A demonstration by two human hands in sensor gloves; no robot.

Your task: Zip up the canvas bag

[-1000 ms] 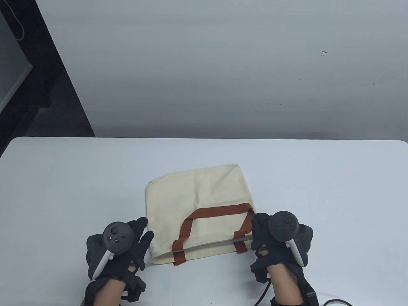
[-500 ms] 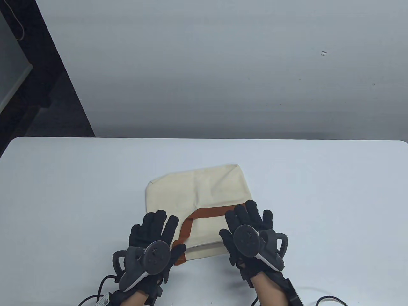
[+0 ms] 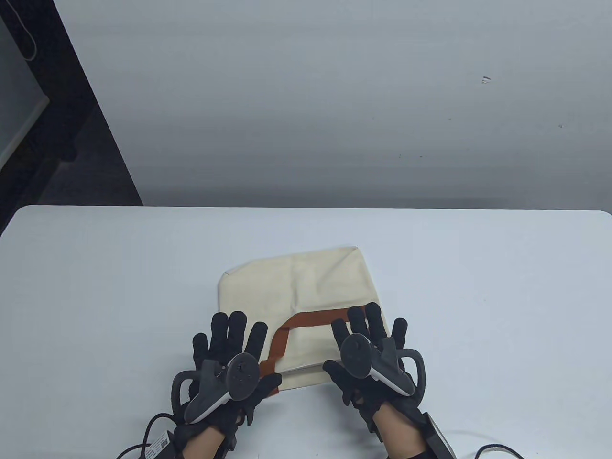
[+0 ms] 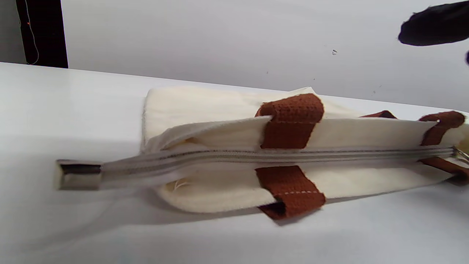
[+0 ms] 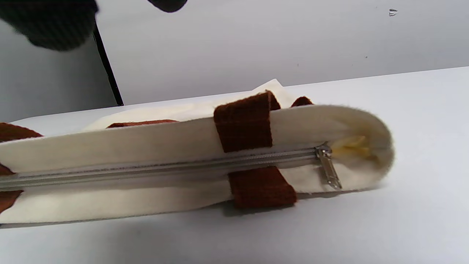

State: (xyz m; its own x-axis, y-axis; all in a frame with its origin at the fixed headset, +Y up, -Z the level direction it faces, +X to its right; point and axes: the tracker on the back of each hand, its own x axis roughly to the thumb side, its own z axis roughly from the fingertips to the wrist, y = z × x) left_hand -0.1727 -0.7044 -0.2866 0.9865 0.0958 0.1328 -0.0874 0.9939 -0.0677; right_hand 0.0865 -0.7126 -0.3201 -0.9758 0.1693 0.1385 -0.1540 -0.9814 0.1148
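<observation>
While both spread flat, left hand [image 3: 228, 356] and right hand [image 3: 370, 351] overlie the canvas bag [image 3: 306, 291].

I see a white table [image 3: 478, 287] with rounded far corners against a plain grey wall [image 3: 311, 95]; a dark gap [image 3: 57, 134] opens at the left, light even.

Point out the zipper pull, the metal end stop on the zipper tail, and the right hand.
zipper pull [image 5: 328, 171]: right wrist view, on the hanging metal tab.
metal end stop [image 4: 78, 174]: left wrist view, on its dark face.
right hand [image 3: 370, 351]: table view, on the glove's back.
</observation>
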